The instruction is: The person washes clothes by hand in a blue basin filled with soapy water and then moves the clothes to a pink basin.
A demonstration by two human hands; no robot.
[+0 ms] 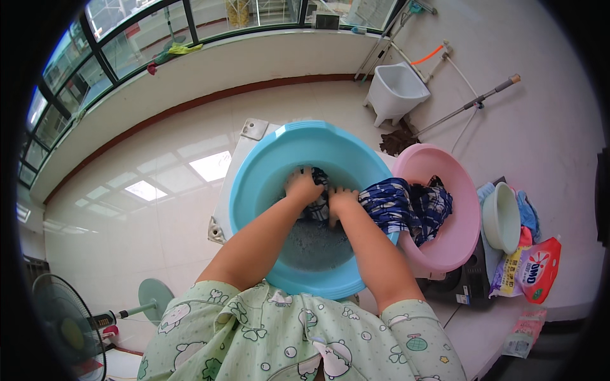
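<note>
A wide light-blue plastic basin (252, 162) holds cloudy, sudsy water (319, 245). Inside it, my left hand (303, 186) grips a wet, dark patterned cloth (316, 209), partly under the surface. My right hand (342, 202) is just right of that cloth, fingers bent and low at the water; whether it holds any fabric is not clear. Close to its wrist, a navy and white plaid garment (386, 202) drapes over the basin's right rim. It reaches into a pink basin (460, 205); whether it joins the wet cloth is hidden.
Beneath the blue basin is a white stand (228, 190). To the right are a pale-green basin (501, 218) and an OMO detergent bag (526, 271). A mop (469, 105) leans by a white mop sink (398, 90). An electric fan (69, 328) stands at lower left.
</note>
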